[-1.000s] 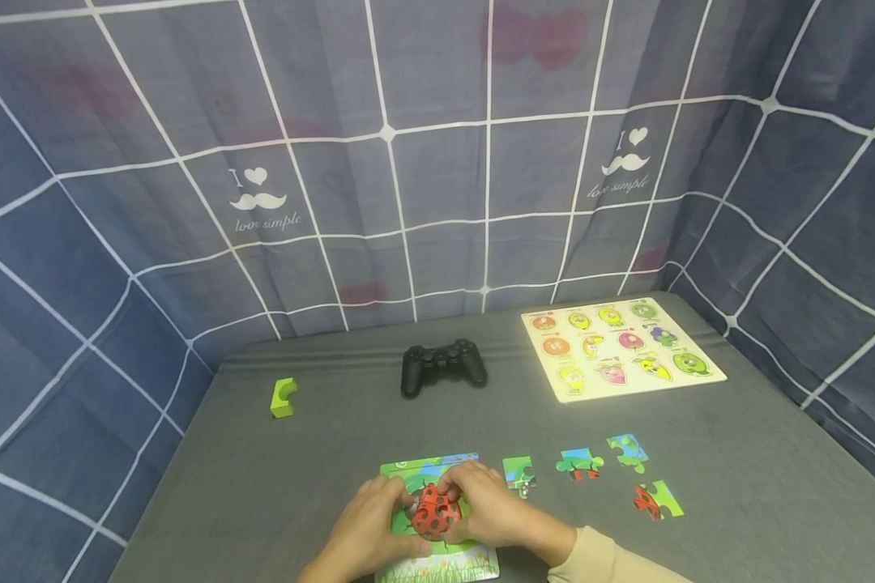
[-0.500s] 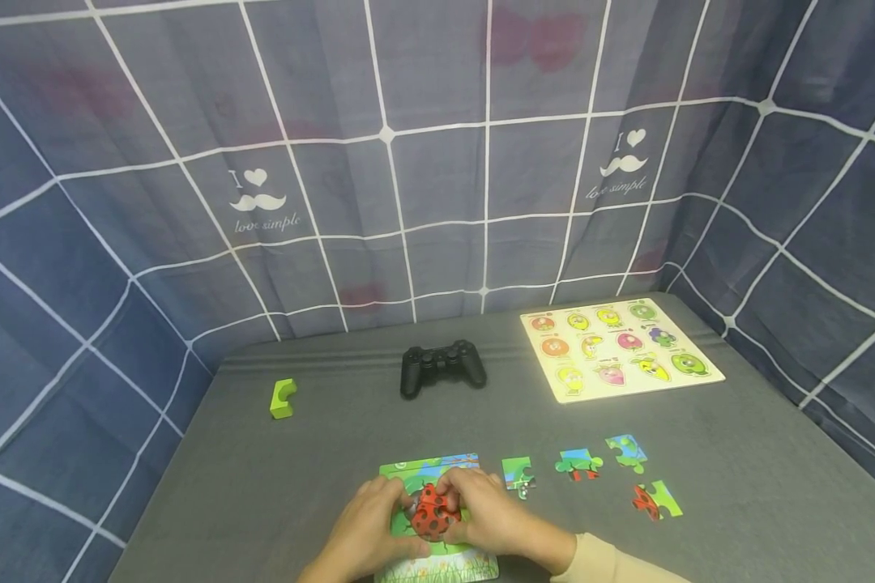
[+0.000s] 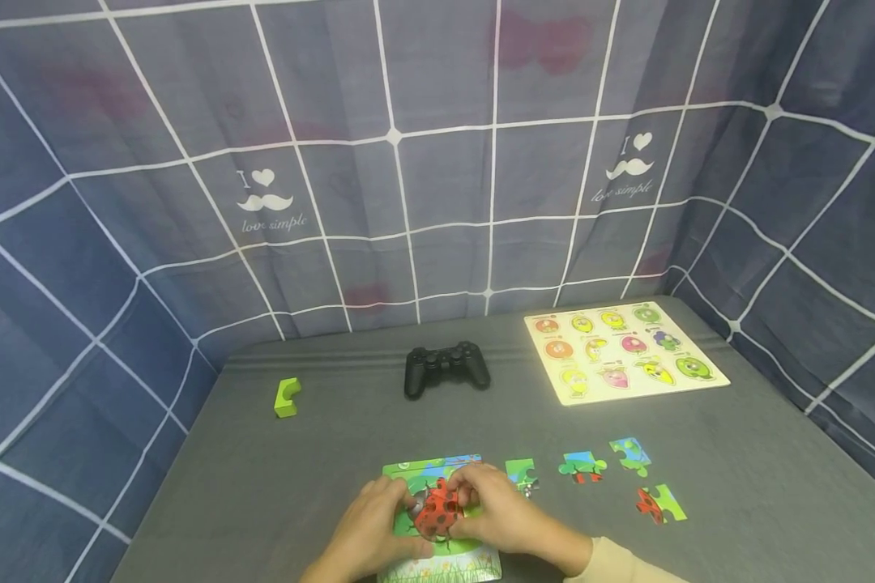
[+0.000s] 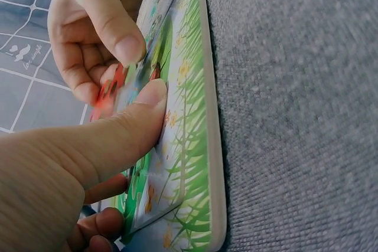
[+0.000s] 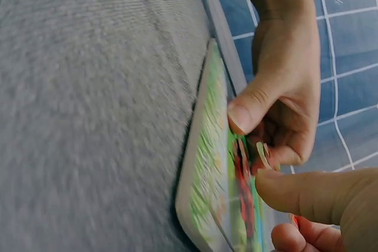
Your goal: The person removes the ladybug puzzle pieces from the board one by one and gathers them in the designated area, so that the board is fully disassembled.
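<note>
A ladybug jigsaw (image 3: 432,518) lies in its board (image 3: 452,564) at the near middle of the table, grass and flowers along its near edge. My left hand (image 3: 368,522) rests on the board's left side, thumb (image 4: 155,94) laid against its surface, fingers beyond the ladybug. With thumb and fingers, my right hand (image 3: 492,510) pinches a red-and-green puzzle piece (image 4: 109,95), which stands tilted up from the board. In the right wrist view that piece (image 5: 264,154) shows edge-on beside the left fingers. Hands cover much of the jigsaw.
Right of the board lie loose puzzle pieces: a green one (image 3: 519,471), a green-and-red one (image 3: 583,464), a blue-green one (image 3: 630,455) and a red-green one (image 3: 661,504). Behind are a black game controller (image 3: 446,366), a green block (image 3: 287,397) and a fruit board (image 3: 620,352).
My right fingers have drawn slightly right and the red part of the ladybug under them has shifted and tilted. My left hand stays in place. The head view has moved slightly.
</note>
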`<state>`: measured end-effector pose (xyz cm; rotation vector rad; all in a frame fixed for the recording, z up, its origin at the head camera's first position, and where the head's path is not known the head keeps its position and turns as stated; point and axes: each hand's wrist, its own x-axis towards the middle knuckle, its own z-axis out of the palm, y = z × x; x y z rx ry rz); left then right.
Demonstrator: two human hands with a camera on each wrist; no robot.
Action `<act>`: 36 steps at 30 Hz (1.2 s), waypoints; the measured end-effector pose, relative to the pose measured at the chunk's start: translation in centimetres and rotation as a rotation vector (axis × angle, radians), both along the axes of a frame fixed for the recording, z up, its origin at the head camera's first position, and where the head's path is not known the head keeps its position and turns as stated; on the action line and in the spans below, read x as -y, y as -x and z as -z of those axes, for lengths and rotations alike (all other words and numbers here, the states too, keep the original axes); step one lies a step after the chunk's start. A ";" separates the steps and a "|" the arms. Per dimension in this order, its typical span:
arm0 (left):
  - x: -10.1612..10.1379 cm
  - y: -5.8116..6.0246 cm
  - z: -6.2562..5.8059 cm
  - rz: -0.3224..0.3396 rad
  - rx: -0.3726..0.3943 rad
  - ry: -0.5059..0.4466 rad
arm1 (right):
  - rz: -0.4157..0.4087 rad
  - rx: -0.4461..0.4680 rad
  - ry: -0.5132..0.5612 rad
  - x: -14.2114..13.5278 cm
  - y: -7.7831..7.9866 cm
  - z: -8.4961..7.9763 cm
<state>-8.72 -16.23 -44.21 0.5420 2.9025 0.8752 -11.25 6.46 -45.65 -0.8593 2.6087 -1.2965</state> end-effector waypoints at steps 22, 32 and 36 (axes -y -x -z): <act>0.2 0.3 0.3 -0.006 0.010 -0.001 | 0.061 0.215 0.052 -8.9 -0.7 -0.4; 0.0 0.4 0.3 -0.013 0.035 0.011 | 0.146 0.234 0.048 -13.0 -1.5 -0.9; 0.0 0.5 0.3 -0.015 0.030 0.022 | 0.170 0.259 0.034 -14.3 -1.7 -0.4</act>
